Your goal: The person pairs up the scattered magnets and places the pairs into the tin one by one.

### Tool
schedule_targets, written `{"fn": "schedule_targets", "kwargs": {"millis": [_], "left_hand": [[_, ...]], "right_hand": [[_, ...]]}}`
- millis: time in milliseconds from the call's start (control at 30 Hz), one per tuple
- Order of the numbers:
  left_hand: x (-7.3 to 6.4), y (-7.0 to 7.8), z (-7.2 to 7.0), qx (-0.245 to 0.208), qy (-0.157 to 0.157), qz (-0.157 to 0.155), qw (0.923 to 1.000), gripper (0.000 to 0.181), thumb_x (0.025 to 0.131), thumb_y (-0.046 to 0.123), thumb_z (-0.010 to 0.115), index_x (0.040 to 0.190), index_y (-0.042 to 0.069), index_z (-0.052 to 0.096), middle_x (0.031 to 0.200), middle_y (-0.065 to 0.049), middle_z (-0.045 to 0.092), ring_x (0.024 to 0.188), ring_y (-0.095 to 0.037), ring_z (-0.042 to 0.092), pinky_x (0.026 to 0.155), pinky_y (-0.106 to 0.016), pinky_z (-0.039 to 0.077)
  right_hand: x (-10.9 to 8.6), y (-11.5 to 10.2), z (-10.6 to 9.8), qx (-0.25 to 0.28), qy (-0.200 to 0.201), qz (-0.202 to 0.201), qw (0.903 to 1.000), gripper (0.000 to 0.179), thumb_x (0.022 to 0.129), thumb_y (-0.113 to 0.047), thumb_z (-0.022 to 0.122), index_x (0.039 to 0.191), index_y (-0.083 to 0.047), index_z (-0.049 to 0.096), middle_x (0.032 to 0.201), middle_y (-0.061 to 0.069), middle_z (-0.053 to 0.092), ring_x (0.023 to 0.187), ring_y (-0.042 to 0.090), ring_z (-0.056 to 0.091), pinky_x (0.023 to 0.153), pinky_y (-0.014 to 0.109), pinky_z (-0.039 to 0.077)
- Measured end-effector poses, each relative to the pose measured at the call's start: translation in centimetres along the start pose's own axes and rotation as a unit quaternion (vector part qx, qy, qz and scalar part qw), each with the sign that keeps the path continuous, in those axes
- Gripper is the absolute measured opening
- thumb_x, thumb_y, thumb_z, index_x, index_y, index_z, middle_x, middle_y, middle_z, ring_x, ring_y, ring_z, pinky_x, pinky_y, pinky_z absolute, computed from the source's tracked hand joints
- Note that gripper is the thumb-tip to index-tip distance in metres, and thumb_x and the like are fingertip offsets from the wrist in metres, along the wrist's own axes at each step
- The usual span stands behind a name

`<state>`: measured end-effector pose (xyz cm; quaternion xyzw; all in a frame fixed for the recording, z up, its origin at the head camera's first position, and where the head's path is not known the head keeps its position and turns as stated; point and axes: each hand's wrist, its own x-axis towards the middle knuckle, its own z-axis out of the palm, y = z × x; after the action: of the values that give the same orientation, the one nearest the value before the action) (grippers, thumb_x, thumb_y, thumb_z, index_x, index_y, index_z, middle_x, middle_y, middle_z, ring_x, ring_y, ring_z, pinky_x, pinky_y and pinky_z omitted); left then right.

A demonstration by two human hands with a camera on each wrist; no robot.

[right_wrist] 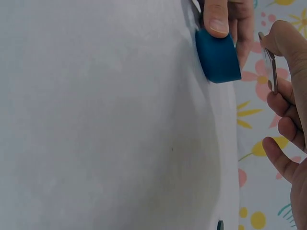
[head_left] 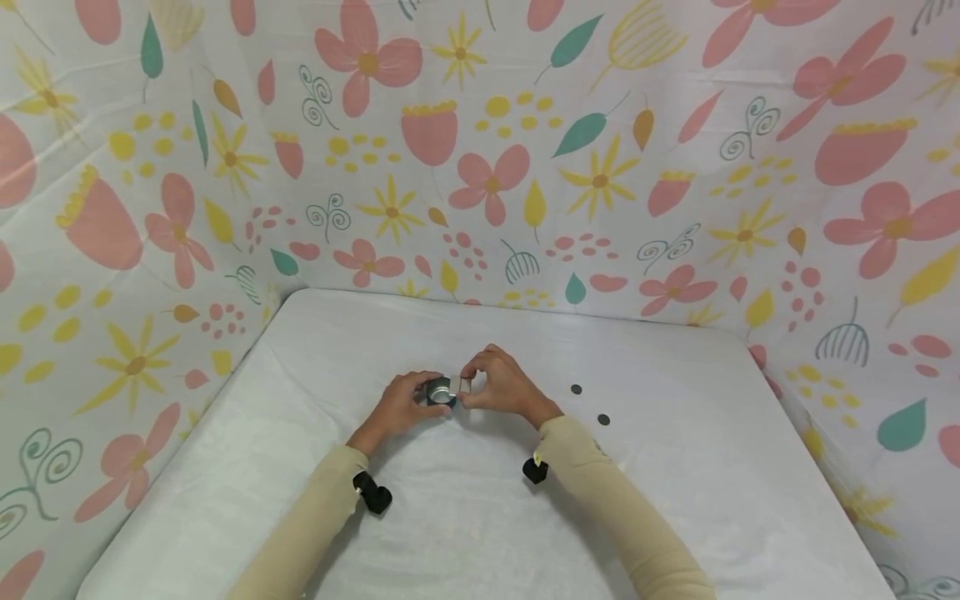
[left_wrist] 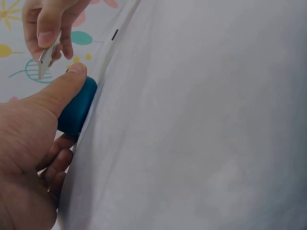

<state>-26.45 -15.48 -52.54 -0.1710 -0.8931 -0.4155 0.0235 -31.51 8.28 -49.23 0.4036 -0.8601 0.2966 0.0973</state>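
My left hand [head_left: 401,402] grips a small round blue container [left_wrist: 79,109] near the middle of the table. Its open top shows a silvery inside in the head view, and its smooth blue wall [right_wrist: 218,57] faces the right wrist camera. My right hand [head_left: 504,385] pinches a small flat, pale rectangular piece with a metallic edge [right_wrist: 271,67] between thumb and fingers. That piece is held upright right at the container's rim; what kind of thing it is, I cannot tell. The other fingers of the right hand are spread behind it in the right wrist view.
Two small dark discs [head_left: 576,389] lie on the white-covered table [head_left: 450,533] to the right of my right hand. A black wrist camera [head_left: 372,493] sits on each beige sleeve. Flower-patterned cloth walls [head_left: 491,183] rise behind and at both sides of the table.
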Motion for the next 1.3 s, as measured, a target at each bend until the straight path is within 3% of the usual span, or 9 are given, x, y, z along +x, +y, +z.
{"fn": "schedule_targets", "kwargs": {"millis": [367,800,967,1300], "left_hand": [[0.1,0.1,0.1,-0.003,0.001,-0.004,1.0000,0.062,0.082,0.030,0.088,0.135,0.009,0.066,0.131,-0.008,0.068,0.114,-0.028,0.061,0.101,-0.049,0.046],[0.2,0.2,0.0,-0.002,-0.005,-0.016,0.9999,0.059,0.082,0.030,0.088,0.135,0.012,0.067,0.127,-0.006,0.069,0.115,-0.027,0.061,0.100,-0.047,0.049],[0.1,0.2,0.0,0.002,0.001,-0.009,1.0000,0.058,0.082,0.030,0.089,0.134,0.013,0.068,0.127,-0.006,0.069,0.114,-0.027,0.062,0.098,-0.047,0.050],[-0.2,0.4,-0.2,0.002,-0.003,-0.028,0.9996,0.060,0.082,0.032,0.088,0.135,0.015,0.067,0.125,-0.005,0.068,0.113,-0.027,0.060,0.099,-0.049,0.048]], "right_hand": [[0.7,-0.1,0.9,-0.011,-0.008,0.029,0.9995,0.023,0.076,-0.031,0.086,0.092,-0.017,0.078,0.087,-0.008,0.071,0.086,0.020,0.058,0.077,0.031,0.050],[1.0,-0.4,1.5,-0.019,-0.027,0.034,0.9989,0.026,0.079,-0.033,0.085,0.095,-0.013,0.080,0.088,-0.006,0.073,0.084,0.015,0.056,0.077,0.031,0.050],[1.1,-0.2,1.9,-0.038,-0.034,0.033,0.9982,0.025,0.079,-0.035,0.085,0.093,-0.015,0.081,0.087,-0.008,0.073,0.082,0.010,0.053,0.078,0.028,0.050],[1.1,-0.1,2.0,-0.035,-0.036,0.021,0.9985,0.021,0.082,-0.037,0.084,0.093,-0.019,0.081,0.088,-0.009,0.072,0.085,0.010,0.054,0.081,0.030,0.050]]}}
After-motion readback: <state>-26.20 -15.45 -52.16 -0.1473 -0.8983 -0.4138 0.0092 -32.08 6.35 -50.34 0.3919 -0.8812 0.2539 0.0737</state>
